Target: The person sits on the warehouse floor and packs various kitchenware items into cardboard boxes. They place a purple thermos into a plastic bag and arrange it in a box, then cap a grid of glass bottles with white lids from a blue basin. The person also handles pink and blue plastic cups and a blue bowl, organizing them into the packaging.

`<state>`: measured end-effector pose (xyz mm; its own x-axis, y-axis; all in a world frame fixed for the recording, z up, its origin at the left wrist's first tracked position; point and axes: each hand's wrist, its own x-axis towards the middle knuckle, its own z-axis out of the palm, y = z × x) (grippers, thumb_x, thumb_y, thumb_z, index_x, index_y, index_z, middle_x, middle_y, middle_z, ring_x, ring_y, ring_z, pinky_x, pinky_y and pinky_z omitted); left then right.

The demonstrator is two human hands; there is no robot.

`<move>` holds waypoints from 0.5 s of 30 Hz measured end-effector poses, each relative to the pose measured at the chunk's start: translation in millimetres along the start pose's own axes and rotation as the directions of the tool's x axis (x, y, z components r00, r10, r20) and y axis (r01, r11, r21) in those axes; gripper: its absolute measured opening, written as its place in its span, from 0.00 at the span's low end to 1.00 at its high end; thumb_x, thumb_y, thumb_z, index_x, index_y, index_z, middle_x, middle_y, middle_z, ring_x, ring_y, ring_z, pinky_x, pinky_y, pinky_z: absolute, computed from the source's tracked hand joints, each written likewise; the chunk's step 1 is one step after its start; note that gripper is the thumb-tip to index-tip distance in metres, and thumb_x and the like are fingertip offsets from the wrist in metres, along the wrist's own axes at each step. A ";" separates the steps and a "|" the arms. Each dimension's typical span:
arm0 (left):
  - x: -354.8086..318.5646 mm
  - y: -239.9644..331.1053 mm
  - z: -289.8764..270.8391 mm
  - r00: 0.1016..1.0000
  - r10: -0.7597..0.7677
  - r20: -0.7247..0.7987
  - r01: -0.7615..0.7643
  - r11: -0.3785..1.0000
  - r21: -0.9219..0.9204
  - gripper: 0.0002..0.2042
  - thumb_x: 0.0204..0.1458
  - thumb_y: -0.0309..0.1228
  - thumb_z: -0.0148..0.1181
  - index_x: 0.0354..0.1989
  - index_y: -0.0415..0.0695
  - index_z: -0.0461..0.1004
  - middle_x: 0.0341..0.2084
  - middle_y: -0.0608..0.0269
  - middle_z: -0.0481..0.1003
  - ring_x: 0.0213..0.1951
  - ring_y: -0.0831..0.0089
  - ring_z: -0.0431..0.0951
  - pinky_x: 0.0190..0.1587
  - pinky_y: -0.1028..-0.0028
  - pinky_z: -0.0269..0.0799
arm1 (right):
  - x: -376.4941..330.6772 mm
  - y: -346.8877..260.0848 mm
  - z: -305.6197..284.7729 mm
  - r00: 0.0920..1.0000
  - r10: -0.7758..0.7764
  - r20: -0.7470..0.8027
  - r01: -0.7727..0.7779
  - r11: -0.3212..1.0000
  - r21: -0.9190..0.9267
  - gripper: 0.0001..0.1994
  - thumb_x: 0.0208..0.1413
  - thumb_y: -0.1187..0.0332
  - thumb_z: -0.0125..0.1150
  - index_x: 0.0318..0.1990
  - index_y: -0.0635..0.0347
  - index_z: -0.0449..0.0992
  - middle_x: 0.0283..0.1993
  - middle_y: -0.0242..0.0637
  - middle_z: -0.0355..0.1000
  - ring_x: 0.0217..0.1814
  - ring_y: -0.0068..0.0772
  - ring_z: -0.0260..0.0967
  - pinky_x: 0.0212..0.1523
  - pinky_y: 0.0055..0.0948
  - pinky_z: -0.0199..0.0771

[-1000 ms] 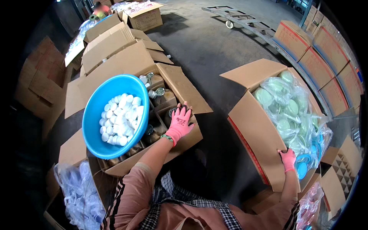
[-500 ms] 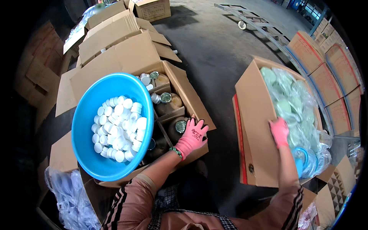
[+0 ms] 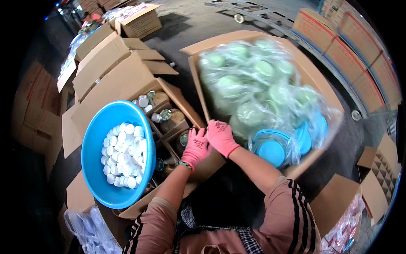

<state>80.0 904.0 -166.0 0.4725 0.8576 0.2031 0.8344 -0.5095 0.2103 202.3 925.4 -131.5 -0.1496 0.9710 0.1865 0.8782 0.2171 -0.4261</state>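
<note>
My left hand point(image 3: 196, 149), in a pink glove, grips the near right rim of the left carton point(image 3: 181, 101). Beside it, my pink-gloved right hand point(image 3: 220, 136) is closed over the left edge of the right carton point(image 3: 195, 80), where the two cartons meet. Dividers split the left carton into cells with glass jars point(image 3: 171, 121) in them, their mouths showing silvery rims. Small white caps lie among the jars. The right carton holds pale green lids point(image 3: 264, 68) and blue lids point(image 3: 271, 153) in clear plastic bags.
A blue basin point(image 3: 86, 156) full of white caps point(image 3: 122, 152) rests over the left carton's left part. Further open cartons point(image 3: 99, 55) line up beyond it. Stacked cartons point(image 3: 351, 57) and a metal trolley frame point(image 3: 262, 19) stand at the right and back. Clear plastic point(image 3: 93, 230) lies lower left.
The right carton has moved left and turned, coming up against the left carton. My right hand has come across with it, close beside my left hand, which stays at the left carton's rim.
</note>
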 end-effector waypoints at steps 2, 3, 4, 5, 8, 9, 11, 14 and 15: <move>2.6 3.5 1.1 0.998 0.013 -0.065 -0.014 1.000 0.000 0.16 0.41 0.38 0.54 0.39 0.46 0.69 0.40 0.53 0.65 0.47 0.44 0.60 0.52 0.53 0.53 | -27.3 5.4 -11.4 1.000 -0.006 0.013 0.006 1.000 0.008 0.07 0.46 0.69 0.48 0.27 0.63 0.69 0.23 0.46 0.70 0.27 0.46 0.70 0.30 0.38 0.70; 1.5 4.3 1.7 0.996 0.012 -0.093 -0.013 1.000 -0.012 0.15 0.41 0.37 0.54 0.39 0.46 0.69 0.39 0.54 0.65 0.48 0.45 0.60 0.51 0.53 0.54 | -40.0 8.6 -23.9 0.999 -0.023 0.050 0.021 0.999 0.030 0.09 0.46 0.66 0.50 0.31 0.63 0.68 0.26 0.45 0.70 0.30 0.44 0.70 0.32 0.37 0.70; 1.1 5.7 2.4 0.996 0.006 -0.092 -0.007 1.000 -0.013 0.14 0.42 0.37 0.53 0.37 0.45 0.69 0.39 0.55 0.66 0.48 0.46 0.60 0.50 0.54 0.54 | -56.6 12.8 -37.4 0.997 -0.067 0.027 0.065 0.996 0.060 0.11 0.46 0.65 0.51 0.33 0.63 0.67 0.29 0.46 0.69 0.34 0.44 0.69 0.35 0.36 0.69; 0.2 10.6 -2.9 0.999 -0.040 -0.029 0.040 0.999 -0.008 0.14 0.42 0.38 0.54 0.37 0.44 0.69 0.40 0.53 0.65 0.48 0.47 0.60 0.50 0.55 0.54 | -74.3 17.4 -52.9 0.994 -0.113 0.002 0.113 0.990 0.087 0.13 0.46 0.64 0.53 0.36 0.63 0.67 0.32 0.47 0.68 0.37 0.44 0.68 0.38 0.35 0.68; -6.9 10.5 -0.7 0.996 -0.065 -0.053 0.065 0.998 -0.002 0.20 0.44 0.39 0.54 0.43 0.40 0.67 0.47 0.50 0.63 0.50 0.49 0.59 0.54 0.57 0.52 | -135.5 36.5 -124.4 0.986 -0.059 -0.155 0.078 0.990 0.119 0.22 0.45 0.63 0.57 0.46 0.65 0.64 0.46 0.50 0.62 0.51 0.51 0.58 0.50 0.42 0.59; -8.0 12.4 0.9 0.992 -0.096 -0.079 0.098 0.995 0.022 0.22 0.44 0.40 0.54 0.46 0.39 0.65 0.48 0.46 0.61 0.52 0.49 0.58 0.55 0.57 0.51 | -164.2 57.1 -131.1 0.926 0.047 -0.374 -0.108 0.984 -0.145 0.23 0.42 0.61 0.57 0.45 0.65 0.64 0.45 0.52 0.60 0.50 0.51 0.57 0.48 0.43 0.59; -14.9 11.8 0.2 0.981 -0.101 -0.163 0.107 0.994 0.027 0.25 0.43 0.40 0.55 0.48 0.39 0.63 0.48 0.44 0.60 0.52 0.49 0.57 0.55 0.57 0.50 | -201.9 96.9 -162.0 0.733 0.334 -0.593 -0.299 0.941 0.161 0.27 0.40 0.64 0.60 0.47 0.70 0.61 0.49 0.53 0.58 0.52 0.53 0.55 0.53 0.43 0.56; -3.0 24.8 -5.2 0.995 -0.011 -0.100 0.008 0.999 -0.032 0.27 0.40 0.40 0.58 0.47 0.38 0.62 0.47 0.45 0.61 0.53 0.50 0.56 0.54 0.57 0.51 | -263.5 176.9 -126.2 0.427 0.884 -0.189 -0.574 0.427 0.699 0.29 0.46 0.55 0.59 0.50 0.65 0.60 0.50 0.45 0.59 0.53 0.41 0.56 0.53 0.37 0.56; -2.8 20.9 -3.5 0.995 0.017 -0.094 -0.022 0.998 -0.055 0.27 0.39 0.40 0.59 0.46 0.38 0.62 0.46 0.47 0.61 0.53 0.51 0.56 0.54 0.56 0.52 | -270.3 180.5 -115.1 0.463 0.864 0.200 -0.407 0.006 0.913 0.27 0.48 0.52 0.56 0.51 0.62 0.61 0.48 0.41 0.60 0.52 0.37 0.57 0.52 0.35 0.57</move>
<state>95.1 890.7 -158.9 0.4576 0.8385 0.2959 0.8071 -0.5313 0.2576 453.5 690.6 -157.0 0.5984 0.6567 -0.4589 -0.3484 -0.3025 -0.8872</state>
